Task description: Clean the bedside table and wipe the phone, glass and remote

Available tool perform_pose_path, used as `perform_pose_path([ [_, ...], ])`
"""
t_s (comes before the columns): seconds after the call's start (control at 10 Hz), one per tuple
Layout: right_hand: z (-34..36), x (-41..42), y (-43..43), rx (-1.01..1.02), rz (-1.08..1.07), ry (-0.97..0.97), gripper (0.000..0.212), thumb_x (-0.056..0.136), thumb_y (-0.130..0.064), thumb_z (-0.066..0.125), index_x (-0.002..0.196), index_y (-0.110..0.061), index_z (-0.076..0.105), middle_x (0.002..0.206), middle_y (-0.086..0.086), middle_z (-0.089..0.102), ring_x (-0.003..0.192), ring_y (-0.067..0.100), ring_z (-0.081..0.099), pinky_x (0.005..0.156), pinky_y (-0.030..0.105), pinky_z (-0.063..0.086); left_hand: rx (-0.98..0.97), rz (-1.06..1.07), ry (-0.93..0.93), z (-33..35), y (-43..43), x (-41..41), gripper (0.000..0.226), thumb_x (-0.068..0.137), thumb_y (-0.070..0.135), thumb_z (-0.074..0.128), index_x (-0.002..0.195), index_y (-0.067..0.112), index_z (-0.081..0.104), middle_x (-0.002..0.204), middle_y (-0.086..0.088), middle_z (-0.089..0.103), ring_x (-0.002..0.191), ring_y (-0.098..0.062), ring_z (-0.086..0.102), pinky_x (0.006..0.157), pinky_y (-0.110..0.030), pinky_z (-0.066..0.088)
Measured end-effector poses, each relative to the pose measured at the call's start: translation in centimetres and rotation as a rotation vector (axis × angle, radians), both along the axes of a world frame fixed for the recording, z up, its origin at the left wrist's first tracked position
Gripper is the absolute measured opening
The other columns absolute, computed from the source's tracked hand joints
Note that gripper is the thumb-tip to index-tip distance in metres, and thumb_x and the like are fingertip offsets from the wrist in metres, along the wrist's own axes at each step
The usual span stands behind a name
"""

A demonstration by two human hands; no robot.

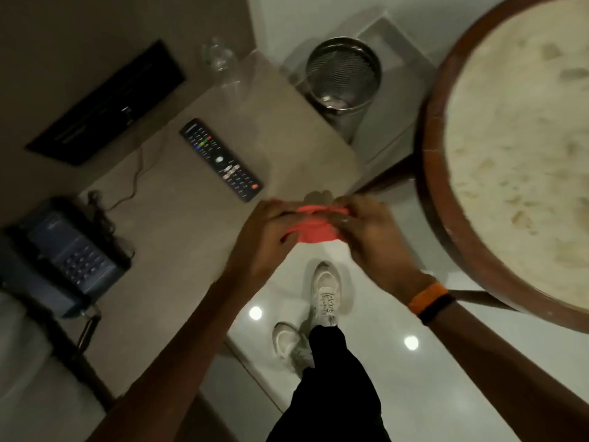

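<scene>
Both hands bunch a soft pink cleaning cloth (310, 226) at the near edge of the beige bedside table (178, 224).

The left hand (266, 232) and right hand (366, 231) each have their grip closed on one end of the cloth, which looks light and limp, likely best folded into a pad before wiping. Beyond the hands, just clear of them, lies the long black remote control (221, 159), stiff and easy to lift by its sides. The dark corded desk phone (63, 250) sits well to the left. Farthest back, the clear drinking glass (220, 57) stands at the table's far corner, blurred, probably fragile and slippery; hold it low around the body.
</scene>
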State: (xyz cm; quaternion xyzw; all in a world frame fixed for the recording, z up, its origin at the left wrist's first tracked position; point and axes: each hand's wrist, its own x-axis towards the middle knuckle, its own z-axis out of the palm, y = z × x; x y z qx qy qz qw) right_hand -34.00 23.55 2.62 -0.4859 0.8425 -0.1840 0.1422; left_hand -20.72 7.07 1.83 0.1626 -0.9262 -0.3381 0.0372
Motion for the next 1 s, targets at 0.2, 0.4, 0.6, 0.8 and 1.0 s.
perform_pose_path([
  [0.2,4.9,-7.9,12.4,-0.059,-0.426,0.156,0.040,0.084,-0.021,0.075,0.124,-0.021,0.071,0.120,0.011,0.064,0.100,0.038,0.058,0.081,0.051,0.049,0.054,-0.431,0.137,3.6,7.9,-16.5,0.038,0.079,0.000,0.076,0.116,0.008,0.075,0.115,-0.012,0.071,0.110,-0.033,0.060,0.100,-0.039,0.048],
  [0.4,3.0,-9.9,20.4,0.035,-0.742,0.171,0.041,0.099,-0.039,0.047,0.138,-0.028,0.056,0.146,0.004,0.052,0.135,0.029,0.047,0.109,0.054,0.034,-0.229,-0.691,0.022,2.7,15.7,-23.8,0.048,0.097,0.029,0.058,0.145,0.023,0.053,0.155,-0.003,0.047,0.148,-0.029,0.032,0.121,-0.049,0.029],
  [0.6,-1.2,-8.9,20.7,0.195,-0.685,0.165,0.053,0.108,-0.032,0.035,0.158,-0.018,0.026,0.169,0.007,0.019,0.158,0.024,0.013,0.128,0.051,0.009,-0.558,-0.697,-0.028,-1.9,18.0,-22.7,0.056,0.107,0.037,0.019,0.161,0.023,0.015,0.170,-0.003,0.012,0.158,-0.028,0.005,0.126,-0.054,0.009],
  [0.8,-1.2,-8.7,20.5,0.202,-0.711,0.184,0.055,0.106,-0.035,0.029,0.158,-0.017,0.026,0.168,0.008,0.021,0.157,0.025,0.015,0.128,0.051,0.011,-0.558,-0.702,0.040,-1.3,18.2,-22.0,0.054,0.108,0.035,0.024,0.159,0.016,0.024,0.168,-0.008,0.020,0.156,-0.032,0.012,0.124,-0.055,0.016],
  [1.0,5.7,-10.7,14.6,-0.001,-0.655,0.194,0.057,0.104,-0.044,0.035,0.157,-0.021,0.027,0.169,0.008,0.012,0.158,0.025,0.008,0.129,0.052,0.008,-0.499,-0.336,0.138,6.2,13.8,-21.6,0.059,0.105,0.030,0.031,0.159,0.008,0.022,0.167,-0.014,0.023,0.157,-0.033,0.012,0.126,-0.055,0.014],
])
